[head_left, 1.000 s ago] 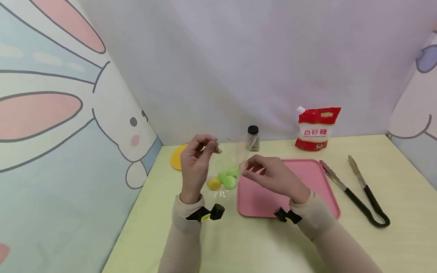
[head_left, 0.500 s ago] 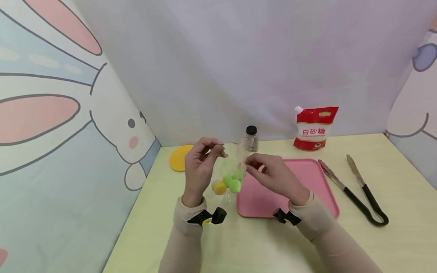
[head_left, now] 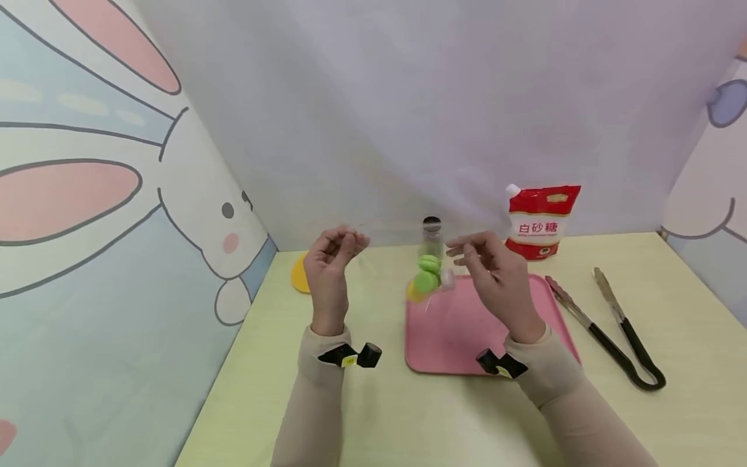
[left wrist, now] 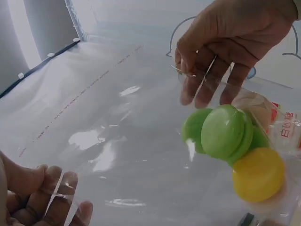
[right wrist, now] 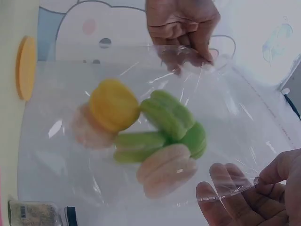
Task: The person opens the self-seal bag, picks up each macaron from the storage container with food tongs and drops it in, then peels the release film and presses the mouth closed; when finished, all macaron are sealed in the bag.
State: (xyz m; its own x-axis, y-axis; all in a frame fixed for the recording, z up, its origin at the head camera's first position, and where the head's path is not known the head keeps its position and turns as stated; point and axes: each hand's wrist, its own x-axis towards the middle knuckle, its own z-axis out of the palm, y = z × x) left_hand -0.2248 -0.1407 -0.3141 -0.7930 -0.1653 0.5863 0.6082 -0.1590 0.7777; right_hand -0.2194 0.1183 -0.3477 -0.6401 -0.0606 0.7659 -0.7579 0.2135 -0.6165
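Observation:
A clear plastic bag [left wrist: 117,136] is stretched between both hands, hardly visible in the head view. My left hand [head_left: 329,275] pinches one edge between thumb and fingers. The opposite edge is pinched by my right hand [head_left: 502,279], its other fingers fairly straight behind the film. Inside the bag lie several macarons: green ones [left wrist: 223,132], a yellow one [left wrist: 258,174] and pale pinkish ones [right wrist: 167,172]. They hang nearer the right hand, above the back left part of the pink tray [head_left: 461,350]. A red printed line runs along one side of the bag.
Metal tongs with black handles [head_left: 642,353] lie right of the tray. A red and white sugar pouch [head_left: 543,220] stands at the back, near a black-capped jar [head_left: 432,237]. Behind the left hand is a round yellow item [head_left: 300,275]. A wall rises behind the table.
My right hand has moved up and to the right, spreading the bag wider. The macarons have swung up and right, away from the left hand. The left hand shifted only slightly.

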